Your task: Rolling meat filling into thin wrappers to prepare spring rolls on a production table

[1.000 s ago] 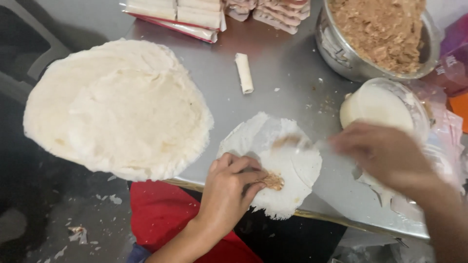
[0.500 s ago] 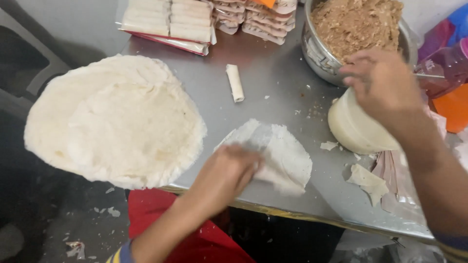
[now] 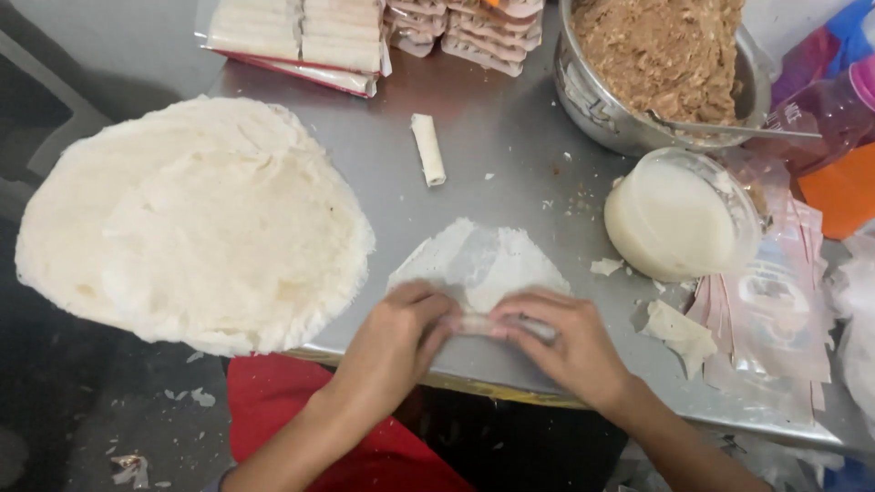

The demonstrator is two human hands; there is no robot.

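A thin white wrapper (image 3: 488,260) lies on the steel table (image 3: 510,155) near its front edge. Both hands press on its near edge, which is folded into a roll. My left hand (image 3: 401,333) holds the roll's left end and my right hand (image 3: 561,337) holds its right end, fingertips almost meeting. A finished pale roll (image 3: 427,148) lies alone farther back. A large stack of round wrappers (image 3: 191,223) sits at the left, overhanging the table edge.
A metal bowl of brown minced filling (image 3: 670,59) with a spoon stands at the back right. Before it is a clear tub of white paste (image 3: 679,219). Packs of finished rolls (image 3: 301,36) lie along the back. Wrapper scraps (image 3: 679,328) and plastic bags lie right.
My right hand has come back from the filling bowl to the wrapper. Both hands now hold the wrapper's near edge, folded over into a roll.
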